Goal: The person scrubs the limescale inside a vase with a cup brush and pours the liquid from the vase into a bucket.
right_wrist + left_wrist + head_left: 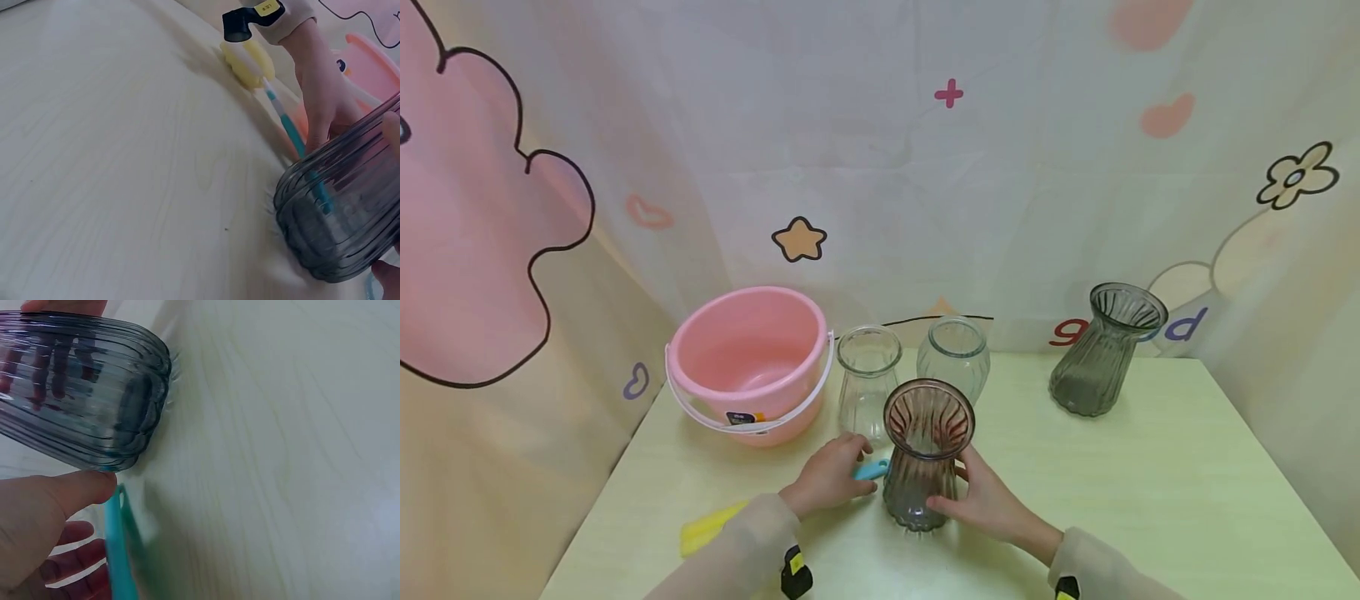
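Because it fills everything beyond the fingers, the printed curtain (880, 167) is the largest thing here, and below the fingers spreads the pale table (1150, 500). The pink bucket (741, 333) stands beyond the fingers of the left hand (829, 473) and off to their left. The dark vase (919, 475) looks upright between the two hands, right at the fingers of the right hand (988, 500). The grey vase (1093, 367) stands well apart, beyond the right fingers and to their right. A clear vase (857, 400) is just beyond the left fingers, and a clear jar (955, 362) stands farther out, behind the dark vase.

The right fingers are clamped on the dark vase, thumb in front. The left thumb and fingers are apart, on either side of the blue handle (872, 470) of a sponge brush (whether they touch it, I cannot tell). Its yellow sponge (707, 529) lies behind the left fingers, beside the forearm.

As for progress, I judge that holding the dark vase is done, while taking up the brush is not; the sponge is outside the glass, and the other three glass pieces are untouched.

On the curtain, past the right fingers, a red "g" and a purple "d" can be read, the grey vase covering what lies between. The bucket's small dark-and-orange label (742, 418) is too small to read.
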Demonstrator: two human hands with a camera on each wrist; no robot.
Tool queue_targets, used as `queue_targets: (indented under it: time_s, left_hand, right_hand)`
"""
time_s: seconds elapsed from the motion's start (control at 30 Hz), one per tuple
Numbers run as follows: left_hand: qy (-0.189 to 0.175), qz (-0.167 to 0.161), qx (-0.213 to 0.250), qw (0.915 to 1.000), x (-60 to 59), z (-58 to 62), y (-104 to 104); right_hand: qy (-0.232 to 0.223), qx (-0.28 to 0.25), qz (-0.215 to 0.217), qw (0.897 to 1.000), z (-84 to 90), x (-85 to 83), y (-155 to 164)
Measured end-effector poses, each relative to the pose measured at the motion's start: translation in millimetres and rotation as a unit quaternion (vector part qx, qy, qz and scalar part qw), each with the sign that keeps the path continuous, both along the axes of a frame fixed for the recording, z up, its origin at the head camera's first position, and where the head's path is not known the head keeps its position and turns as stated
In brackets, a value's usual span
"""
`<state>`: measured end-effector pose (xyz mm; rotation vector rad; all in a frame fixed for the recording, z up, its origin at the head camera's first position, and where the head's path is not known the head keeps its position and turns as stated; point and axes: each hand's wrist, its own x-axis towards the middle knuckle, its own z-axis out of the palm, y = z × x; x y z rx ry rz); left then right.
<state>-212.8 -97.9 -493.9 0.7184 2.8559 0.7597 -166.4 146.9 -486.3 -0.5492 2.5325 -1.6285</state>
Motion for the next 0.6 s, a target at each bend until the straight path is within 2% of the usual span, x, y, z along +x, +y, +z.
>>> queue_targets:
  time_s: [0.1, 0.37, 0.47, 0.6]
  left_hand:
    - [0.002, 0.003, -0.012, 0.9999, -2.5, -4.3, 5.4]
    - [0.039, 0.012, -0.047, 0.998, -2.1, -8.4, 9.2]
    - [0.05, 0.011, -0.051, 0.9974, -1.8, -6.1, 8.0]
    - [0.052, 0.008, -0.038, 0.9979, -0.8, 4.2, 4.7]
  right_hand:
    - [-0.006, 0.0, 0.012, 1.0, -7.5, -0.5, 2.7]
    - [0.001, 0.014, 0.022, 1.0, -15.5, -1.7, 3.7]
    - [-0.001, 0.017, 0.017, 1.0, -15.7, -1.6, 3.7]
    - [-0.011, 0.022, 0.01, 1.0, -15.7, -1.8, 4.3]
